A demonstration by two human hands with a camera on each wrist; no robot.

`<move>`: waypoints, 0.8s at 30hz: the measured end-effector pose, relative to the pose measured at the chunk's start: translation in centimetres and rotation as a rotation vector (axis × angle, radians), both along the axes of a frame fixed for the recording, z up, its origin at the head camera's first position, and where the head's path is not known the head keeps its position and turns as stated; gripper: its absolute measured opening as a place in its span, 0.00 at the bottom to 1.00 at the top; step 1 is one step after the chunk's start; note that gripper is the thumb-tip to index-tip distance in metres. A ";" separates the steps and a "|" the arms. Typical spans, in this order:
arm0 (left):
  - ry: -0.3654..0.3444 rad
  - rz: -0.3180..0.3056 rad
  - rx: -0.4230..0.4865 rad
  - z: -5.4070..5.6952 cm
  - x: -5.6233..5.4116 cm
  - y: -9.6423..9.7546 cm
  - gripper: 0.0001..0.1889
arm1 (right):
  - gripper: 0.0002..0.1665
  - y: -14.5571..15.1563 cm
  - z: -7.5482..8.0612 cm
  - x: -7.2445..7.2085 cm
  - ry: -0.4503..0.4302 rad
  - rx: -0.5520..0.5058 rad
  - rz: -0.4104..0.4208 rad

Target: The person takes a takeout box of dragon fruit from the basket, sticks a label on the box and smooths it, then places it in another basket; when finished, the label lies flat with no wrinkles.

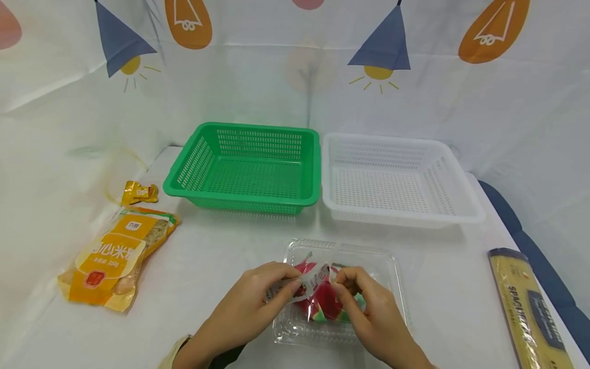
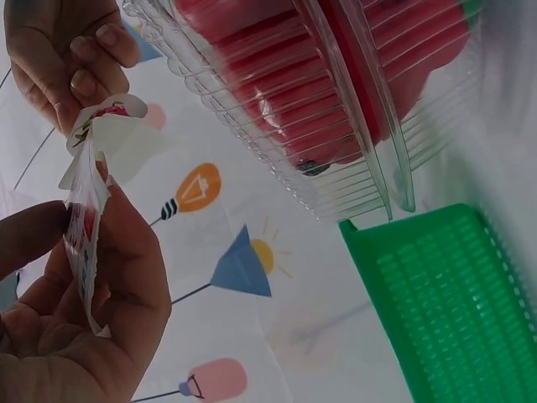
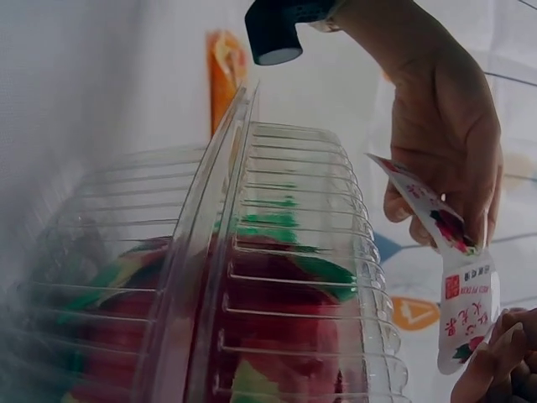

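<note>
A white sticker label (image 1: 314,283) with printed red fruit and Chinese characters is stretched between both hands above a clear plastic clamshell box (image 1: 295,333). My left hand (image 1: 258,294) pinches one end of it between thumb and fingers. At the other end, the thumb and fingertips of my right hand (image 1: 371,307) pinch the strip. The label (image 3: 466,315) bends in the middle in the right wrist view. Red dragon fruit (image 1: 324,302) with green tips lies inside the box, which looks closed. Ribbed clear walls cover the fruit (image 2: 310,92) in the left wrist view.
Behind the box stand a green basket (image 1: 258,201) and a white basket (image 1: 401,215), side by side. A yellow-orange food bag (image 1: 115,261) lies at left, with a small gold packet (image 1: 139,192) beyond it. A spaghetti pack (image 1: 530,312) lies along the right edge.
</note>
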State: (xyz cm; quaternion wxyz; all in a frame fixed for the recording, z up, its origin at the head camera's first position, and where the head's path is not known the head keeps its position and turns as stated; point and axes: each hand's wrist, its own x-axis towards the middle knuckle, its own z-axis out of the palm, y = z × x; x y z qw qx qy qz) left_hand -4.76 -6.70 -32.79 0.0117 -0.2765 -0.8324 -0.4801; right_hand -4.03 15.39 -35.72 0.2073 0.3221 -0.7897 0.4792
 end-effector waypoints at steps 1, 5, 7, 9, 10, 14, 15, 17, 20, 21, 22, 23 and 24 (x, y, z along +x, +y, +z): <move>0.004 0.004 0.001 0.0 0.0 0.0 0.03 | 0.03 0.0 -0.1 0.0 0.001 -0.005 0.007; 0.015 0.018 0.008 0.0 0.0 0.0 0.03 | 0.03 -0.2 -0.3 0.0 -0.001 -0.011 0.040; 0.020 0.020 0.014 0.0 0.1 -0.1 0.03 | 0.03 -0.3 -0.4 0.0 -0.008 -0.006 0.052; 0.027 0.021 0.021 0.0 0.1 -0.1 0.04 | 0.04 -0.4 -0.4 0.0 -0.017 0.000 0.055; 0.028 0.020 0.028 0.1 0.1 -0.2 0.04 | 0.04 -0.4 -0.4 0.1 -0.024 0.002 0.054; 0.028 0.023 0.047 0.3 0.0 -0.3 0.05 | 0.05 -0.4 -0.5 0.2 -0.033 0.008 0.045; 0.022 0.024 0.052 0.3 0.0 -0.3 0.05 | 0.06 -0.4 -0.5 0.3 -0.032 0.009 0.046; 0.011 0.025 0.059 0.3 0.0 -0.4 0.06 | 0.05 -0.4 -0.5 0.3 -0.026 0.009 0.049; -0.002 0.028 0.066 0.3 -0.1 -0.5 0.05 | 0.05 -0.4 -0.5 0.4 -0.020 0.008 0.049; -0.006 0.031 0.067 0.3 -0.1 -0.5 0.05 | 0.05 -0.4 -0.5 0.4 -0.019 0.007 0.049; -0.007 0.032 0.067 0.2 -0.1 -0.5 0.05 | 0.05 -0.4 -0.5 0.4 -0.018 0.006 0.048; -0.010 0.034 0.065 0.2 -0.1 -0.5 0.04 | 0.04 -0.4 -0.4 0.4 -0.019 0.004 0.047; -0.013 0.036 0.064 0.2 -0.1 -0.6 0.04 | 0.04 -0.4 -0.4 0.4 -0.017 0.005 0.045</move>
